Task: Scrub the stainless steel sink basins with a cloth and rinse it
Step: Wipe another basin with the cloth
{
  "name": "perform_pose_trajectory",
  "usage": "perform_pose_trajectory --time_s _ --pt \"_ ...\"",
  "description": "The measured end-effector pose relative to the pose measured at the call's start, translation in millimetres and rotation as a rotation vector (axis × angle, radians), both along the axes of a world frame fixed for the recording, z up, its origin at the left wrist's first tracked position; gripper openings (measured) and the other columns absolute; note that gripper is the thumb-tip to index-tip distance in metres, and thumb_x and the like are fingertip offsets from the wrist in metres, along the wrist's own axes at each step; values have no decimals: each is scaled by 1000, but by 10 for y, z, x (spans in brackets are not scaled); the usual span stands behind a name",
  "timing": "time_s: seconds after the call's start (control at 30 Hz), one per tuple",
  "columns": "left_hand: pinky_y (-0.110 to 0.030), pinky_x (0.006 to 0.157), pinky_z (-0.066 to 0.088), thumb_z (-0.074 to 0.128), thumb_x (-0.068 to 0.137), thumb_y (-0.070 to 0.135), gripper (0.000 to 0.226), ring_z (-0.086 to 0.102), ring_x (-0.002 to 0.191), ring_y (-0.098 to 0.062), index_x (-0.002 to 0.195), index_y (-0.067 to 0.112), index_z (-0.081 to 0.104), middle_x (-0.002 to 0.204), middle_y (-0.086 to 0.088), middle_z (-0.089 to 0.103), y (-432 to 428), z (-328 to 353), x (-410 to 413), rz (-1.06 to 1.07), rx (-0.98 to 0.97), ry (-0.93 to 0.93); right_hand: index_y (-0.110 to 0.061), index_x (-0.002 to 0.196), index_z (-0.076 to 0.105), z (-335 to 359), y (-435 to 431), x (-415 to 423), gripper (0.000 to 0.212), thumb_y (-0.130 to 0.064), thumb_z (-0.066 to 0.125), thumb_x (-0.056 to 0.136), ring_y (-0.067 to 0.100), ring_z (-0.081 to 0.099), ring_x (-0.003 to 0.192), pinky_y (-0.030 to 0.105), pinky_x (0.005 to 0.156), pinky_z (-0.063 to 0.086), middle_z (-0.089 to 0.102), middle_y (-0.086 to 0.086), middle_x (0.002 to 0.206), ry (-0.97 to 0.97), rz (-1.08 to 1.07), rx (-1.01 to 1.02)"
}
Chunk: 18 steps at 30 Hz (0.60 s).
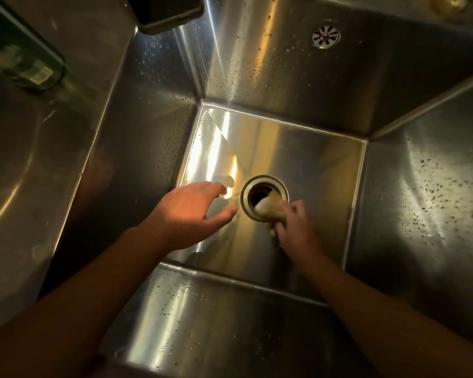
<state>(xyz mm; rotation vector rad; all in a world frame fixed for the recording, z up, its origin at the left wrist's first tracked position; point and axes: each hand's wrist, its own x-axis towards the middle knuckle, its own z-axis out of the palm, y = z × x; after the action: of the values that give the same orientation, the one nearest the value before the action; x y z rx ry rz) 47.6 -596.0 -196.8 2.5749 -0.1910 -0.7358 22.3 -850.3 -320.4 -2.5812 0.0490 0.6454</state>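
I look straight down into a deep stainless steel sink basin (298,148) with wet, spotted walls. A round drain opening (260,196) sits in the middle of its floor. My right hand (298,227) is closed around a bunched pale cloth (269,207) and presses its end into the drain's near right rim. My left hand (194,211) hovers just left of the drain, empty, with its fingers spread and pointing toward the drain.
A round overflow grille (326,36) sits high on the back wall. A dark phone (170,12) lies on the ledge at the top. A green bottle (25,61) lies at the upper left, by a second basin (17,173).
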Motion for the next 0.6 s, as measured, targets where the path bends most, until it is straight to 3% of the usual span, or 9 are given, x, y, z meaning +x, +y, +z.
perform_pose_trajectory --time_s 0.13,0.23,0.37,0.5,0.6 --pt "-32 90 48 42 92 69 57 58 112 -11 134 31 51 133 10 60 21 43 -49 -13 11 -21 -35 145 38 73 368 -124 64 -22 65 88 21 56 102 37 84 53 41 2 130 49 432 145" --pt "-31 90 49 43 92 68 55 59 111 -10 132 31 53 130 11 62 78 166 -81 8 -13 -53 -32 144 42 118 391 -173 60 -24 64 89 20 56 103 32 86 50 45 1 126 104 533 189" --pt "-31 92 50 37 91 72 60 59 111 -8 132 32 54 131 11 62 112 414 -121 20 -15 -78 -39 141 44 343 260 -234 60 -28 65 86 15 57 103 23 84 45 45 -8 123 82 308 254" --pt "-34 93 51 35 93 72 59 61 110 -10 132 31 53 130 8 63 71 778 -252 7 22 -92 -38 139 46 850 186 -212 59 -33 66 85 14 56 107 30 91 48 48 -7 126 52 89 320" --pt "-35 94 51 34 91 73 61 62 112 -14 129 31 56 129 8 64 37 1157 -325 15 47 -133 -36 131 56 1329 158 -143 56 -46 69 78 9 57 103 25 86 44 56 -7 117 -8 -57 381"
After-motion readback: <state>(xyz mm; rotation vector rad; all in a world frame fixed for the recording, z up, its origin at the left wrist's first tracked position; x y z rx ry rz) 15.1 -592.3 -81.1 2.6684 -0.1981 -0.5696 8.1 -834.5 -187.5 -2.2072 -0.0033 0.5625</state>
